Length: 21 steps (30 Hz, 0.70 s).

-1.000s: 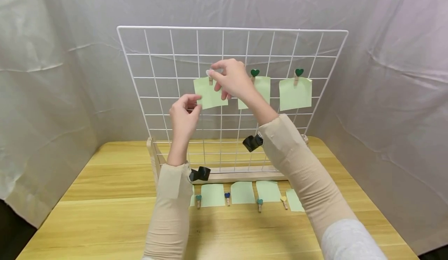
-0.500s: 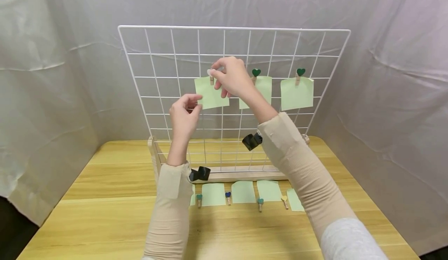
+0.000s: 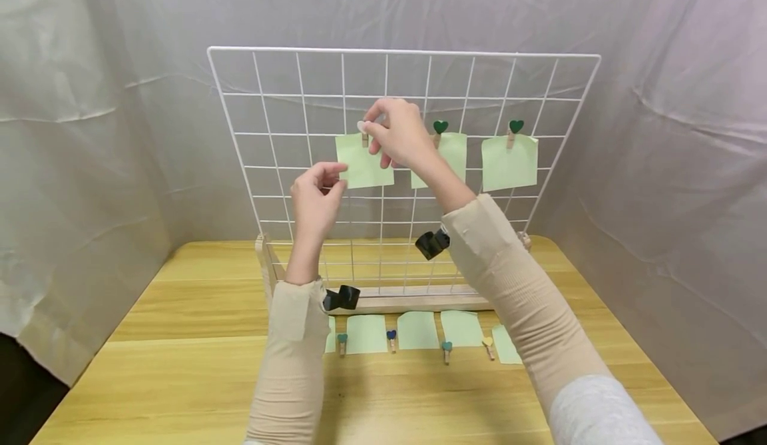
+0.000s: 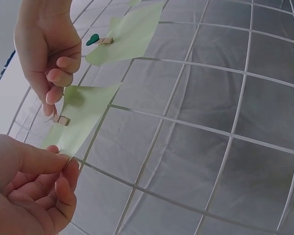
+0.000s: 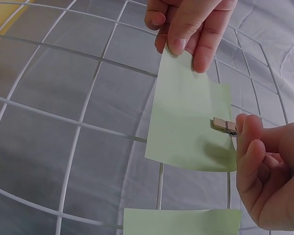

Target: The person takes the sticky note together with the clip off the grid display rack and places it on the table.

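Note:
A pale green paper note point(image 3: 365, 165) lies against the white wire grid point(image 3: 287, 133), left of two other hung notes. My left hand point(image 3: 316, 198) pinches its left edge between thumb and fingers, as the left wrist view shows too. At the note's top, my right hand point(image 3: 398, 132) pinches the white heart end of a small wooden clothespin point(image 5: 224, 126), whose jaws sit over the paper's edge. Right of it hang a note point(image 3: 454, 158) with a green-heart clothespin point(image 3: 440, 127) and another note point(image 3: 509, 165) with a green-heart clothespin point(image 3: 516, 127).
The grid stands in a wooden base point(image 3: 419, 297) on the wooden table point(image 3: 180, 352). Before it lie several green notes point(image 3: 417, 330) and several heart clothespins, among them a blue one point(image 3: 392, 340) and a yellow one point(image 3: 488, 348). Grey cloth point(image 3: 150, 18) hangs behind.
Both hands keep their grip on the note and the clothespin. The grid and note shift very slightly in the head view; otherwise the arrangement stays the same.

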Motion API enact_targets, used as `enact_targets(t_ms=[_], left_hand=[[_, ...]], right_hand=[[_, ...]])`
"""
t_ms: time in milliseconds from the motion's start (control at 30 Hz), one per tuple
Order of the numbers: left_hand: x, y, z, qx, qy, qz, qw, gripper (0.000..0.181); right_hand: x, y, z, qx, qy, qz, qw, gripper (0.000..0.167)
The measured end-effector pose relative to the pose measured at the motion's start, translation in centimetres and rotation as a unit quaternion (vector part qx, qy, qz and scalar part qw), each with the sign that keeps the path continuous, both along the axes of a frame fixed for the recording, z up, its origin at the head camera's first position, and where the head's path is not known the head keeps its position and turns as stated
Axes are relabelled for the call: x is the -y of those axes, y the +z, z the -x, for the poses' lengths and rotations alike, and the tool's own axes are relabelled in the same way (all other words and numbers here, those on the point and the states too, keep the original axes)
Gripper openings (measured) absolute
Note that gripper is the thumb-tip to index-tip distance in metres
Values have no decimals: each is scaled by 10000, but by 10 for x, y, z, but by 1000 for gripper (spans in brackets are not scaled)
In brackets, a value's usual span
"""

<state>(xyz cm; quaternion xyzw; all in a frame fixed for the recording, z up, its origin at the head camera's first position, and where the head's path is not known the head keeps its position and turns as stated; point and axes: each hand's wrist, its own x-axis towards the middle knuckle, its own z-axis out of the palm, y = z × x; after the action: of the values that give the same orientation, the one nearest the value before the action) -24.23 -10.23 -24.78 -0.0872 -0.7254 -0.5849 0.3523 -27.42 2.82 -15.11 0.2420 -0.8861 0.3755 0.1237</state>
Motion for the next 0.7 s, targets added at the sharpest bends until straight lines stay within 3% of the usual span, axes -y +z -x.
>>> enact_targets(t_ms=[700], left_hand=[[0, 1, -2, -48, 105, 140, 9998, 18]], right_hand=[[-1, -7, 1, -131, 173, 833, 9963, 9]])
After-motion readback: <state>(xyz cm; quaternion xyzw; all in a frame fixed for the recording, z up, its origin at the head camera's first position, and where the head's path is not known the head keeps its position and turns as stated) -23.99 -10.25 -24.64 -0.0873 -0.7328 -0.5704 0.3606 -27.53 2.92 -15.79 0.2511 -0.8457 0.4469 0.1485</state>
